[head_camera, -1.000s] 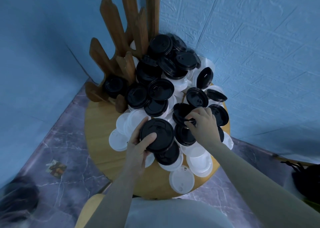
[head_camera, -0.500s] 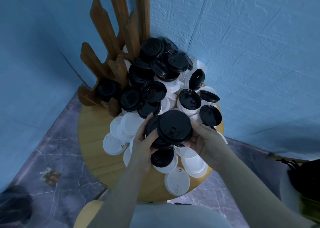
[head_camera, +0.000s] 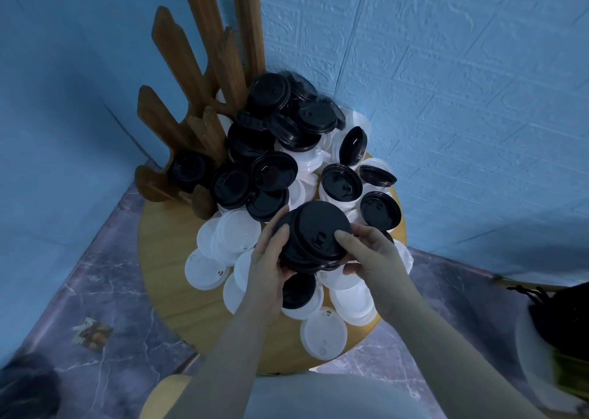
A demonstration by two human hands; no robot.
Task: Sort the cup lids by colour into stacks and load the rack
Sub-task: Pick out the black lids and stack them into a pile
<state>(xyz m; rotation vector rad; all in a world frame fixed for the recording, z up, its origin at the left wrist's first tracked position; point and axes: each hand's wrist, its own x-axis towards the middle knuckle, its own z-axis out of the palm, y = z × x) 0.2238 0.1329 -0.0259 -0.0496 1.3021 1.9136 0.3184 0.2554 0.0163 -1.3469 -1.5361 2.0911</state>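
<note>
now gripped between left hand (head_camera: pixel 267 259) and right hand (head_camera: pixel 373 256): black lid stack (head_camera: pixel 314 237), joined since earlier; loose white lids (head_camera: pixel 236 237) beneath, wooden rack (head_camera: pixel 191 106) behind, possibly one lid inside.

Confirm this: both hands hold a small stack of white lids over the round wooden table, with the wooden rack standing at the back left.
Not quite: the stack of lids held by the left hand and right hand is black, not white, as the head view shows. The rest stands: it is over the round wooden table, and the wooden rack stands back left.
</note>
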